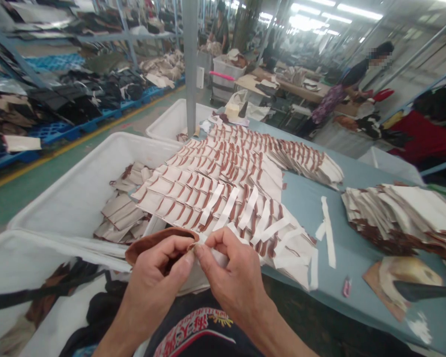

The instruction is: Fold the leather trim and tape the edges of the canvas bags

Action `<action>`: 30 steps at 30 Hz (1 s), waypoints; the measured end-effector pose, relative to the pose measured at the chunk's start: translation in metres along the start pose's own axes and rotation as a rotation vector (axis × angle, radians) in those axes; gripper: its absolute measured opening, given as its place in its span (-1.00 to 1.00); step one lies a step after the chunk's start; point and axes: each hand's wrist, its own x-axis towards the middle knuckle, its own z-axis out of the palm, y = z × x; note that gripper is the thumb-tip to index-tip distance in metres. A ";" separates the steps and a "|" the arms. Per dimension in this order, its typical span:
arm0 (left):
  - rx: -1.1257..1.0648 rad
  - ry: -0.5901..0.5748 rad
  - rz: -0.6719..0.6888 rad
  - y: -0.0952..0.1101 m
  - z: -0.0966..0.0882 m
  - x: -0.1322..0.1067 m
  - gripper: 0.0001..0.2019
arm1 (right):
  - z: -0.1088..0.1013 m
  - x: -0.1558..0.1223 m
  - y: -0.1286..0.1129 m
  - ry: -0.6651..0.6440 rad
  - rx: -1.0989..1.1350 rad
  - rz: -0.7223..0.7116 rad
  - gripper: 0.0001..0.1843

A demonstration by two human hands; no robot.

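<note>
A brown piece of material with a pale underside (143, 245) is pinched between my two hands, close to my body. My left hand (161, 272) grips its edge with thumb and forefinger. Fingertips of my right hand (234, 265) close on the same edge, almost touching the left thumb. Whatever small detail lies between the fingertips is hidden. Just beyond my hands, overlapping rows of cream pieces with brown edges (182, 191) cover the table, and several white strips (228, 208) lie across the nearest rows.
White bins (92, 153) holding cut pieces stand at the left. The blue-green table (301, 201) carries a thick stack (405, 213), a tape roll (409, 272), a small pink tool (347, 286) and loose strips (329, 238). A metal post (191, 64) rises behind; co-workers stand farther back.
</note>
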 end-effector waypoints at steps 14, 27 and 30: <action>0.183 0.058 0.049 0.019 -0.007 0.006 -0.81 | -0.030 0.015 -0.001 -0.114 -0.056 -0.160 -0.82; 0.267 -0.210 -0.027 0.021 -0.024 0.000 -0.82 | -0.040 0.060 -0.006 -0.495 -0.021 -0.792 -0.95; 0.288 -0.206 0.001 0.022 -0.023 -0.003 -0.81 | -0.042 0.060 -0.008 -0.495 -0.098 -0.847 -0.93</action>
